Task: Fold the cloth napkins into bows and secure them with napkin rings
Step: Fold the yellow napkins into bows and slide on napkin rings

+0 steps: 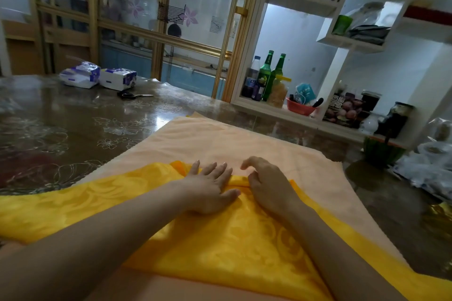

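A yellow patterned cloth napkin (220, 239) lies spread across a larger peach cloth (220, 139) on the table. The napkin's far edge is bunched into a fold at the centre. My left hand (208, 186) lies flat on that fold with its fingers straight, pressing it down. My right hand (264, 183) sits just to the right with curled fingers, and its thumb and fingers pinch the folded yellow edge. No napkin ring is in view.
The glossy floral table (73, 129) carries two tissue packs (97, 77) and black scissors (133, 95) at the far left. Plastic bags (425, 166) lie at the right edge. White shelves with green bottles (269, 76) stand beyond the table.
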Demonstrator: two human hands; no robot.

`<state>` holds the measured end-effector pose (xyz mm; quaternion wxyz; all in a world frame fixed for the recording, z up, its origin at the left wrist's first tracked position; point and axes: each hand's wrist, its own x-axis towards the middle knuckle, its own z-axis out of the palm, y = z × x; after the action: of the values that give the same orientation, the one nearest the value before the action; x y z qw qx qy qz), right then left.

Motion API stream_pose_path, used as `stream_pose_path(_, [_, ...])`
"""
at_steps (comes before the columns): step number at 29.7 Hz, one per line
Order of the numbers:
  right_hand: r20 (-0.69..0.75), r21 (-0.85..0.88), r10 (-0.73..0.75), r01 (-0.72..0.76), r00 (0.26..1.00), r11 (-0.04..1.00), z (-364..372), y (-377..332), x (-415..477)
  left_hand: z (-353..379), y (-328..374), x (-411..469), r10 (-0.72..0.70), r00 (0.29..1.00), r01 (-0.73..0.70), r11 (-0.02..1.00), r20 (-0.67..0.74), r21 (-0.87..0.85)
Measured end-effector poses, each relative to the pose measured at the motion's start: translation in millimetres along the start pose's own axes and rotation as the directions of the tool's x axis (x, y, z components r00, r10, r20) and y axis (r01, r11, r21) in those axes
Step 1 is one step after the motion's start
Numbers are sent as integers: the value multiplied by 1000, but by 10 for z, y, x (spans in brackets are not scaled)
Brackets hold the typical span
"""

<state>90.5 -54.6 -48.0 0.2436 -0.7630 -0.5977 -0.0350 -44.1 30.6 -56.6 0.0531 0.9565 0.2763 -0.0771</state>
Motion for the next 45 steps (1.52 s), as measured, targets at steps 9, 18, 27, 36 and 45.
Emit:
stream_pose_path(9, [332, -150, 152, -107, 931, 983, 77, 196, -33, -1, -48, 75, -18, 998, 7, 981, -58, -194])
stream_pose_path(18, [32, 19, 145, -145, 989, 989, -51, 137, -160, -143, -209, 118, -99, 954, -31, 907, -284, -420])
stream_pose_path(27, [-49, -61, -31, 28, 998, 998, -130, 52, -256, -192, -74, -199, 29, 913, -113, 977, -408, -182])
stream_pose_path(36, [42, -13, 19, -19, 999, 1000, -45, -74, -275, -71, 183, -161, -26, 987, 22, 999, -160, -25])
stream_pose_path(45, [411, -203, 195, -119, 891, 972, -11, 72, -229, 13, -14, -92, -45, 996, 39, 997, -83, -73])
